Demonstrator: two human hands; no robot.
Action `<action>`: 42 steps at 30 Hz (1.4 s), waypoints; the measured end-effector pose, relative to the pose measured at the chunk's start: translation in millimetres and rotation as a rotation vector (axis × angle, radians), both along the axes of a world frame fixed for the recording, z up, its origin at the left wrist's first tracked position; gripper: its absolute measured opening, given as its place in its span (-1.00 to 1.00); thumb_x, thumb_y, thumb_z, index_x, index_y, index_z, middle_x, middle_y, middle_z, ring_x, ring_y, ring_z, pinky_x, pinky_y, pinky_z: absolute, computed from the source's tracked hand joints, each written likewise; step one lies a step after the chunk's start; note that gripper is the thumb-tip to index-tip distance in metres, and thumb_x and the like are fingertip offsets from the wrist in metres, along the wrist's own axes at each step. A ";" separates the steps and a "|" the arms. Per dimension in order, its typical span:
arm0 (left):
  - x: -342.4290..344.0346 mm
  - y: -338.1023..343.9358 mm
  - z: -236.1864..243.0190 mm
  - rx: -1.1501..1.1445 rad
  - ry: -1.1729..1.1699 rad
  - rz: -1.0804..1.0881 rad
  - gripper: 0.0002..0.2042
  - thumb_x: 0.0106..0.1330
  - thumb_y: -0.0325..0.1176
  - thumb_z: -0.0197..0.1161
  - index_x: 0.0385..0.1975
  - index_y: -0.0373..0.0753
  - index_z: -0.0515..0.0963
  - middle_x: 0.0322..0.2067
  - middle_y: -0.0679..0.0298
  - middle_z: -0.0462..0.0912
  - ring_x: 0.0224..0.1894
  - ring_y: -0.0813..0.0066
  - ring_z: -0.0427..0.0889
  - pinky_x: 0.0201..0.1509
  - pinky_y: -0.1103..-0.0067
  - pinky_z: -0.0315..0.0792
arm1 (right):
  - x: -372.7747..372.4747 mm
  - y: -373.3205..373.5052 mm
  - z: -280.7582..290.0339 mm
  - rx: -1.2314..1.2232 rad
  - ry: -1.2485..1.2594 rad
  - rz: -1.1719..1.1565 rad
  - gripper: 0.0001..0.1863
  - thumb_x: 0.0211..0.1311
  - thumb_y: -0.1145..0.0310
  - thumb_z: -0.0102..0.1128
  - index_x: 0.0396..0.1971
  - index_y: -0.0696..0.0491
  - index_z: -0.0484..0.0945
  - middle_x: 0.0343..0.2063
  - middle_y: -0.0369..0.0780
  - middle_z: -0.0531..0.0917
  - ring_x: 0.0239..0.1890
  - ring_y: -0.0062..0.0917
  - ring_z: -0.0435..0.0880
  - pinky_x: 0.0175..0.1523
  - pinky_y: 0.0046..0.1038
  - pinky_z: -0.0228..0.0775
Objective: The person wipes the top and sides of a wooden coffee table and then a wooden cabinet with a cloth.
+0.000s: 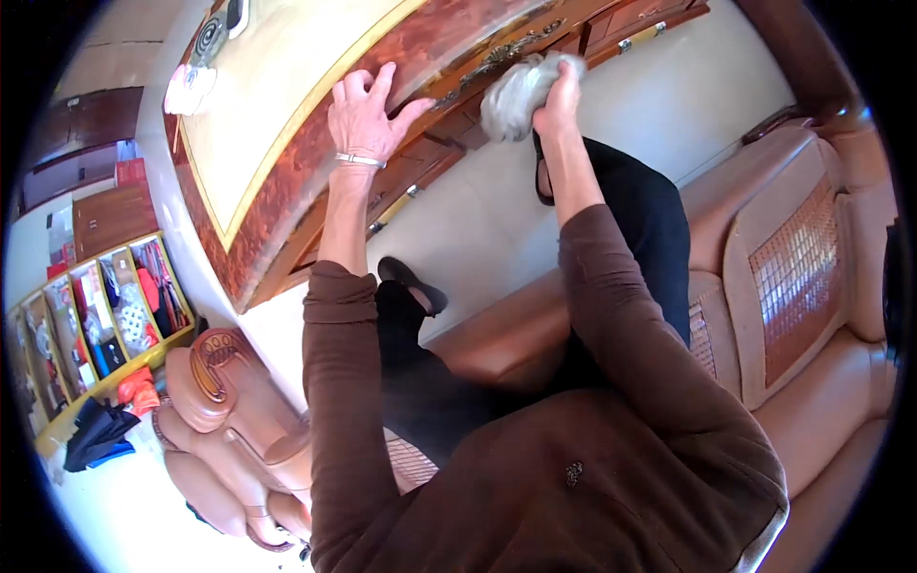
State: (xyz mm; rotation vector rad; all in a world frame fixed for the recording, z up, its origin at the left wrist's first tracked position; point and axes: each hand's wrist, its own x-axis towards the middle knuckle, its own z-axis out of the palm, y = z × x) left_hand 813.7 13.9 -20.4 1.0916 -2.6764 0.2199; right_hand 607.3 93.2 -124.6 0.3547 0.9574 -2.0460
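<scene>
A crumpled grey-white cloth (516, 98) hangs from my right hand (559, 103), whose fingers are closed around its right end. Part of the cloth reaches in front of the carved metal ornament on the table's side. My left hand (366, 116) is over the red-brown marbled border of the table (301, 181), thumb and fingers apart, holding nothing. Whether its fingertips touch the border, I cannot tell. A silver bracelet (361, 159) circles that wrist.
A tan leather sofa (812, 382) with woven panels stands on the right, a matching armchair (234, 439) at lower left. Drawers (621, 27) line the table's side. An open shelf unit (105, 315) with clothes is at far left. A white-pink item (189, 89) lies on the tabletop.
</scene>
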 end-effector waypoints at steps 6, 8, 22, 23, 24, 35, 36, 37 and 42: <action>4.6 -2.4 -4.9 -0.055 0.004 0.004 -0.34 -0.16 0.16 0.34 -0.02 -0.02 0.42 -0.28 0.16 0.37 -0.18 0.21 0.37 -0.18 0.36 0.38 | -9.9 -21.0 -47.9 0.486 0.668 0.038 -0.68 -0.04 0.29 -0.04 -0.44 0.28 0.48 -0.46 0.01 0.55 -0.37 -0.31 0.48 -0.17 -0.36 0.29; -0.3 2.6 -1.2 -0.081 0.010 0.022 -0.35 -0.20 0.07 0.40 -0.04 -0.03 0.43 -0.33 0.19 0.36 -0.22 0.24 0.37 -0.22 0.39 0.38 | -1.2 -17.3 -64.0 0.450 0.767 0.059 -0.71 -0.07 0.30 -0.03 -0.55 0.29 0.44 -0.55 0.00 0.53 -0.47 -0.33 0.46 -0.24 -0.35 0.29; 6.3 5.2 6.6 -0.193 -0.019 0.012 -0.35 -0.23 -0.01 0.43 -0.05 -0.07 0.47 -0.34 0.20 0.35 -0.24 0.25 0.38 -0.18 0.40 0.37 | 210.9 17.2 -45.6 0.311 0.819 0.607 -0.68 -0.03 0.18 0.05 -0.28 0.03 0.51 -0.30 -0.01 0.50 -0.25 -0.10 0.50 -0.08 -0.26 0.34; 6.0 4.1 5.6 -0.190 -0.012 0.010 -0.35 -0.23 -0.01 0.44 -0.03 -0.07 0.46 -0.33 0.19 0.35 -0.24 0.25 0.38 -0.18 0.40 0.36 | 212.0 15.8 -50.5 0.261 0.795 0.523 -0.71 -0.03 0.22 0.06 -0.32 0.05 0.52 -0.34 -0.02 0.51 -0.28 -0.12 0.50 -0.10 -0.30 0.34; 9.2 4.2 7.7 -0.196 -0.023 0.008 -0.33 -0.24 -0.03 0.45 -0.02 -0.08 0.46 -0.31 0.17 0.35 -0.23 0.23 0.39 -0.17 0.40 0.36 | 208.9 15.0 -49.2 0.258 0.788 0.513 -0.71 -0.03 0.22 0.06 -0.32 0.05 0.52 -0.34 -0.02 0.51 -0.28 -0.12 0.50 -0.10 -0.30 0.34; 22.2 1.7 14.1 -0.171 -0.033 -0.022 -0.33 -0.25 -0.12 0.47 -0.02 -0.16 0.46 -0.28 0.12 0.36 -0.21 0.19 0.38 -0.14 0.39 0.35 | 14.8 -17.7 -58.3 0.215 0.541 -0.247 -0.61 0.08 0.33 0.00 -0.06 0.12 0.40 -0.25 -0.12 0.49 -0.24 -0.32 0.49 -0.09 -0.38 0.33; 25.0 0.8 12.5 -0.172 -0.035 -0.026 -0.32 -0.27 -0.14 0.48 -0.02 -0.16 0.46 -0.27 0.12 0.36 -0.21 0.19 0.38 -0.13 0.40 0.35 | 5.9 -25.8 -47.8 0.457 0.698 -0.195 -0.58 0.09 0.30 0.00 -0.02 0.12 0.35 -0.23 -0.07 0.44 -0.22 -0.23 0.47 -0.10 -0.31 0.32; 26.4 1.4 11.8 -0.164 -0.037 -0.037 -0.32 -0.27 -0.14 0.48 -0.02 -0.16 0.46 -0.27 0.12 0.36 -0.21 0.19 0.38 -0.13 0.40 0.35 | -2.7 -35.8 -36.1 0.702 0.853 -0.136 -0.55 0.10 0.28 0.00 0.01 0.12 0.30 -0.21 -0.03 0.38 -0.20 -0.14 0.44 -0.10 -0.24 0.31; 31.9 5.8 18.6 -0.137 -0.032 -0.003 -0.31 -0.27 -0.21 0.48 0.00 -0.16 0.44 -0.23 0.11 0.36 -0.19 0.18 0.38 -0.10 0.39 0.35 | 41.3 -40.6 -54.0 0.767 1.005 -0.311 -0.47 -0.01 0.34 0.09 0.01 0.19 0.28 -0.27 0.00 0.34 -0.29 -0.08 0.45 -0.26 -0.26 0.36</action>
